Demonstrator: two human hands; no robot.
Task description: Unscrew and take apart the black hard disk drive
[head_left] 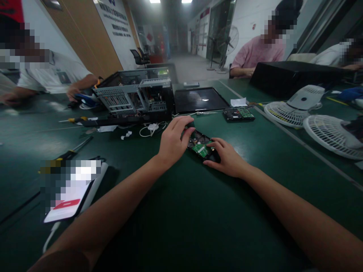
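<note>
A hard drive (200,148) lies on the green table in front of me, its green circuit board facing up. My right hand (225,156) grips the right end of it, fingertips on the board side and thumb at the near edge. At the drive's far left end, my left hand (175,139) is closed in a pinch. Something small and dark shows between those fingertips; I cannot make out what it is. Farther back on the right rests a second hard drive (239,114), touched by neither hand.
An open computer case (133,98) and a flat black panel (201,99) stand at the back. A phone (70,196) and a screwdriver (68,154) lie left. White fans (286,109) and a black case (292,77) are on the right. People sit on both sides.
</note>
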